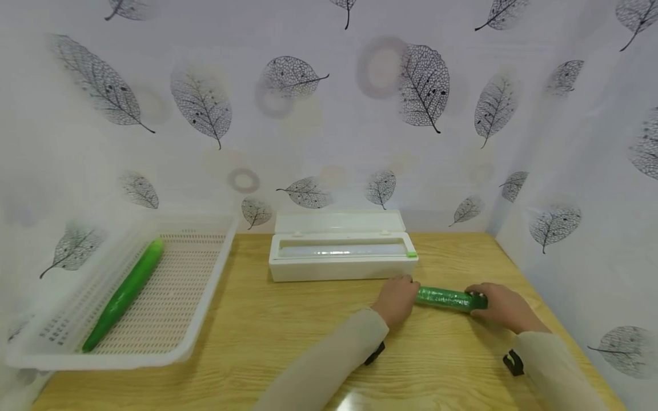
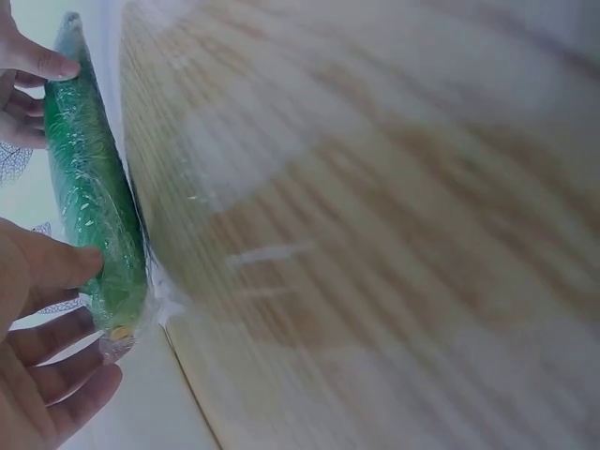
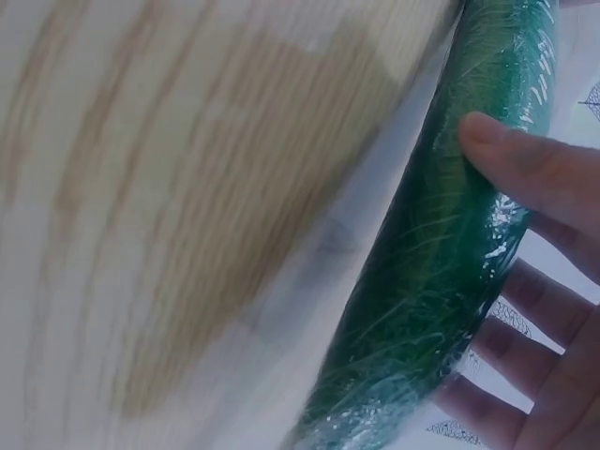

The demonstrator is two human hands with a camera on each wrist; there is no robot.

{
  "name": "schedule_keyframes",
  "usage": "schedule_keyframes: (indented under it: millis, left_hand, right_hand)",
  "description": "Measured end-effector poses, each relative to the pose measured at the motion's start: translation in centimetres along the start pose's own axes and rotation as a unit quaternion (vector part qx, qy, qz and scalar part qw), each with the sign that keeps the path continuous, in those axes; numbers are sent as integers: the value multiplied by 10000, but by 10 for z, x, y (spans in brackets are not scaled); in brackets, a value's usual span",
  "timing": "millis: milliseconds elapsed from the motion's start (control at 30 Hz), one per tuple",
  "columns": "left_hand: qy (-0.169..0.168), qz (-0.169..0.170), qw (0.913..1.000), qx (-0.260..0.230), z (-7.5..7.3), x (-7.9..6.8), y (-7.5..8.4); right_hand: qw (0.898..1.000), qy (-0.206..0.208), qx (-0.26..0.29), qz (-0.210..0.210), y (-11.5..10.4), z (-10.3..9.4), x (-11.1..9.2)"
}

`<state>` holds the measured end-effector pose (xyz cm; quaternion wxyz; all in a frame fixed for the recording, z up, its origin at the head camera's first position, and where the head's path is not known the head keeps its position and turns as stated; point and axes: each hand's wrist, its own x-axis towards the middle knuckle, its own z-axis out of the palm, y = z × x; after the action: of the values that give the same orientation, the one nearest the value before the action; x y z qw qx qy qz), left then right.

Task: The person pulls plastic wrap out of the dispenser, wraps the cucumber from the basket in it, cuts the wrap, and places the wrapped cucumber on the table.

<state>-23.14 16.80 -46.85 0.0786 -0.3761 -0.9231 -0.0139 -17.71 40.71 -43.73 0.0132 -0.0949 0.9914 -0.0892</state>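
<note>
A cucumber (image 1: 443, 298) wrapped in clear, wrinkled plastic film lies crosswise between my hands, near the tabletop's right side. My left hand (image 1: 397, 299) holds its left end. In the left wrist view, the left thumb presses on the wrapped cucumber (image 2: 89, 178), and bunched film shows at the tip. My right hand (image 1: 506, 308) grips the other end. From the right wrist, its thumb lies across the shiny film on the cucumber (image 3: 422, 244), with the fingers behind. Just behind the left hand stands a white cling film box (image 1: 344, 270), its lid (image 1: 339, 221) raised and a film roll (image 1: 341, 250) inside.
On the left, a white plastic basket (image 1: 212, 302) holds one unwrapped cucumber (image 1: 125, 291). A small green piece (image 1: 412, 254) sits at the box's right end. Behind the wooden table (image 1: 247, 342) hangs a leaf-patterned sheet (image 1: 329, 131), which also borders the right side.
</note>
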Motion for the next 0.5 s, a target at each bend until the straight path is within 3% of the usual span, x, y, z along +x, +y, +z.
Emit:
schedule_keyframes:
  millis: [367, 500]
  left_hand:
    - [406, 455, 9981, 35, 5, 2, -2]
    - [482, 525, 9974, 89, 0, -3, -5]
  right_hand:
    - [9990, 8, 67, 446, 9, -9, -13]
    - [9979, 30, 9, 640, 14, -12, -15]
